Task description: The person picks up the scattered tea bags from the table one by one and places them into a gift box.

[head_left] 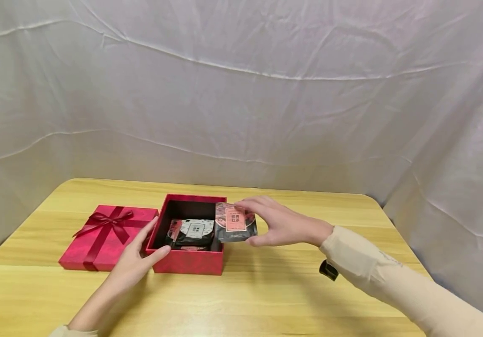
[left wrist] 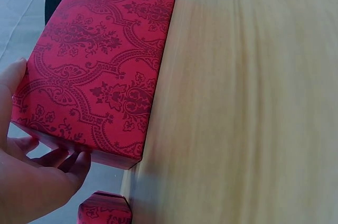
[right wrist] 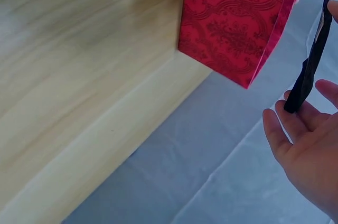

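Observation:
An open red patterned gift box (head_left: 188, 263) stands on the table, with several tea sachets (head_left: 192, 229) lying inside, a white-and-black one on top. My left hand (head_left: 133, 259) holds the box at its near left corner, thumb by the front rim and fingers along the left side. Just over the box's right rim, my right hand (head_left: 283, 224) pinches a black sachet with a pink label (head_left: 235, 223) by its right part. The right wrist view shows this sachet (right wrist: 311, 57) edge-on between thumb and fingers, apart from the box wall (right wrist: 232, 28).
Left of the box lies its red lid (head_left: 78, 250) with a dark red ribbon bow (head_left: 108, 222). Wooden tabletop (head_left: 207, 309) extends around them. Pale cloth (head_left: 241, 117) hangs behind the table and at its sides.

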The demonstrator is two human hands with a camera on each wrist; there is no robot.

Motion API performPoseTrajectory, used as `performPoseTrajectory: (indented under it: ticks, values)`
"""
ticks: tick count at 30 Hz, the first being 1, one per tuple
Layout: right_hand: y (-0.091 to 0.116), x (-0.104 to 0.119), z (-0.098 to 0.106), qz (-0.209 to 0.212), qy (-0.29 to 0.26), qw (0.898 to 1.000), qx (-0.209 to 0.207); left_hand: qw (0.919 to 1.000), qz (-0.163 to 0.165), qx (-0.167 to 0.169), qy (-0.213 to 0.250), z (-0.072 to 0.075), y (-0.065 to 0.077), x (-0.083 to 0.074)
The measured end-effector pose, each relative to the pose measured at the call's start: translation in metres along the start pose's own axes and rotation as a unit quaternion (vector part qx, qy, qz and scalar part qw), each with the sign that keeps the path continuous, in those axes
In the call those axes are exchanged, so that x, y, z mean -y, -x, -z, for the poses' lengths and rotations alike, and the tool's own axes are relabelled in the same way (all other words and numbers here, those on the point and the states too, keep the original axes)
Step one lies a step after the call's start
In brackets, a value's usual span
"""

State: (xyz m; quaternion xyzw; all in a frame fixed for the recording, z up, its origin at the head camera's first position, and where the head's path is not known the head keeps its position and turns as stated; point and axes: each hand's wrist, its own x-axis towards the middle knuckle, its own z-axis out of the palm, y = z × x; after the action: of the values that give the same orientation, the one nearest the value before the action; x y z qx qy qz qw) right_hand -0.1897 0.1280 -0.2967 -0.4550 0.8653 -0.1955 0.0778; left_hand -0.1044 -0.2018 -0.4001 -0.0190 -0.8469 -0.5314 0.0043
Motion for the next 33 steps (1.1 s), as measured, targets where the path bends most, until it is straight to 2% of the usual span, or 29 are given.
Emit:
performPoseTrajectory:
  ticks: [5, 10, 17, 26, 33]
  values:
    - [-0.011, 0.008, -0.003, 0.017, 0.019, 1.000, 0.016, 1.0000, -0.004, -0.002, 0.000, 0.000, 0.000, 0.001]
    - [-0.016, 0.012, -0.007, 0.012, 0.033, 0.999, 0.039, 0.9999, -0.010, -0.004, 0.002, -0.002, 0.000, 0.001]
    - [-0.023, 0.014, -0.006, 0.022, 0.041, 0.998, 0.043, 1.0000, -0.005, -0.003, -0.004, 0.000, 0.001, 0.001]
    - [-0.038, 0.014, -0.001, -0.008, 0.044, 0.997, 0.055, 0.9999, -0.010, -0.005, -0.002, -0.001, 0.000, 0.001]
    - [-0.057, 0.017, -0.008, -0.015, 0.059, 0.995, 0.073, 0.9999, -0.013, -0.004, 0.005, -0.002, -0.001, 0.001]
